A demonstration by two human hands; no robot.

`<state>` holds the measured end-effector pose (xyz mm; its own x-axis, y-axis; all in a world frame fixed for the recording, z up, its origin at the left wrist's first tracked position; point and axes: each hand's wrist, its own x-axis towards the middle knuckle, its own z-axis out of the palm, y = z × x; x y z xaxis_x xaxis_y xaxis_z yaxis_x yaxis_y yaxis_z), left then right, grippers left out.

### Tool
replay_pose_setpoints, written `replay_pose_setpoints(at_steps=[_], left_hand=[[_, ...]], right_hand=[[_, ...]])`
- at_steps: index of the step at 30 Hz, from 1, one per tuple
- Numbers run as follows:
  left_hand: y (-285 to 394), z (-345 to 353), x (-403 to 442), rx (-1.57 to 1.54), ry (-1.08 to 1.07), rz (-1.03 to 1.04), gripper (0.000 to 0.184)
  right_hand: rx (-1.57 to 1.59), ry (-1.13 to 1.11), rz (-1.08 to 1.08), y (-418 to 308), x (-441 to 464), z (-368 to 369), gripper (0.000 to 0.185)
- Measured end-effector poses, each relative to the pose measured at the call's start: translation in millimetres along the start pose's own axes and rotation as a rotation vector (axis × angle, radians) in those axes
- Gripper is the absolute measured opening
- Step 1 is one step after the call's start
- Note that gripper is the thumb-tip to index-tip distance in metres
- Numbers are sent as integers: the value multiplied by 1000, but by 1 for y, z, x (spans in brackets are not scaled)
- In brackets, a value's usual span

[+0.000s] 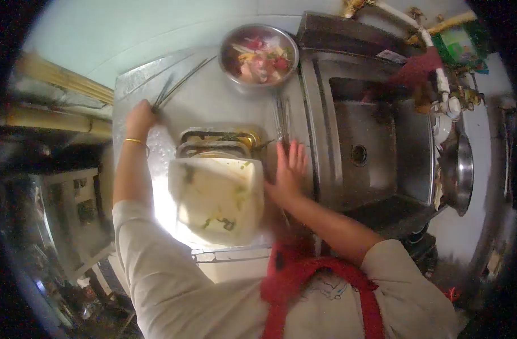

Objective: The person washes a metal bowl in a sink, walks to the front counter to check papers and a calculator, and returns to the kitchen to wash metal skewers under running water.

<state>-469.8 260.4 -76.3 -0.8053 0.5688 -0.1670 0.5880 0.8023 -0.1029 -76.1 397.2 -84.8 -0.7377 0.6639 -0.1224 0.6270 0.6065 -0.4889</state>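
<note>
At the far left of the steel counter, my left hand is closed around the ends of long thin sticks, which look like chopsticks. My right hand lies with its fingers stretched out beside the dishes. Its fingertips reach the lower end of a bundle of thin sticks; contact is hard to make out. Between my hands sits a cream square plate with green food scraps on it. Dark-rimmed rectangular trays show just behind the plate.
A metal bowl of mixed food scraps stands at the back of the steel counter. To the right is a steel sink with a drain. White pipes and a metal basin are beyond it. A bamboo pole runs along the left.
</note>
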Motion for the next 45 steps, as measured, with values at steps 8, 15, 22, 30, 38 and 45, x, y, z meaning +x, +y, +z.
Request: replay_pose_setpoints(at_steps=[8,15,22,30,38,45], left_hand=[[2,-3,35,2,422,67,16],[-4,-14,87,153,242,23,16],[2,12,73,49,165,111,23],[-26,-22,-5,-116,44,58,20],[-104,-36,-108,-564,254,-9,26],[-101,-44,-308,-1638,447,-740,22]], right_hand=[[-43,-135,-24,-1,12,-14,103],[-104,-217,-49,5,19,-40,101],[-99,-102,-29,9,14,-49,96],[-118,-43,-25,32,8,-18,92],[-82,121,177,-15,6,-18,84],[-130,91,82,9,13,-16,39]])
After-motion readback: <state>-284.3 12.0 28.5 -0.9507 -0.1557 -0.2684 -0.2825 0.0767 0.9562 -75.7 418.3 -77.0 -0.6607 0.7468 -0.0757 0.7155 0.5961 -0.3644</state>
